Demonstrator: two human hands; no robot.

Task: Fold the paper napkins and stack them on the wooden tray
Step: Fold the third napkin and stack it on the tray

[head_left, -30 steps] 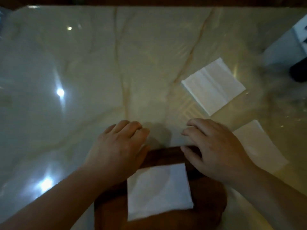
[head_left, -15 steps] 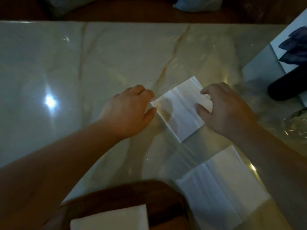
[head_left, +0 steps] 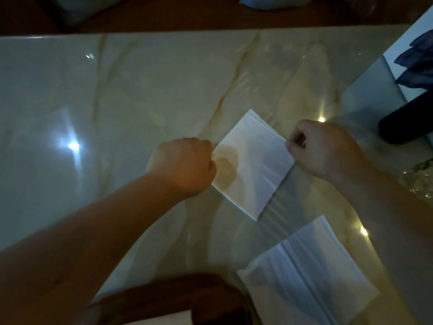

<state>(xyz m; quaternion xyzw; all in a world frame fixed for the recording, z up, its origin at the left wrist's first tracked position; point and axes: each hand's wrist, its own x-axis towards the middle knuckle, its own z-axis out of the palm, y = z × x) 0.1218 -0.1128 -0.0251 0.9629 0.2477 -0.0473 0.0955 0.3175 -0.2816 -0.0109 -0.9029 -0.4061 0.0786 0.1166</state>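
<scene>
A white paper napkin [head_left: 254, 165] lies on the glossy marble table, turned like a diamond. My left hand [head_left: 182, 165] pinches its left corner with closed fingers. My right hand [head_left: 321, 148] pinches its right corner the same way. A second white napkin [head_left: 309, 275] lies flat nearer to me on the right, untouched. The dark wooden tray [head_left: 164, 299] shows at the bottom edge, with the corner of a folded napkin [head_left: 168, 320] on it.
A white box [head_left: 375, 90] with dark blue cloth [head_left: 419, 64] and a black object [head_left: 405, 120] stand at the right. Crinkled clear plastic [head_left: 419, 181] lies at the right edge. The table's far edge [head_left: 210, 31] runs across the top.
Both hands left the tray, reached forward to the far napkin, and closed their fingers on its left and right corners. The view tilted up, so the tray slid to the bottom edge.
</scene>
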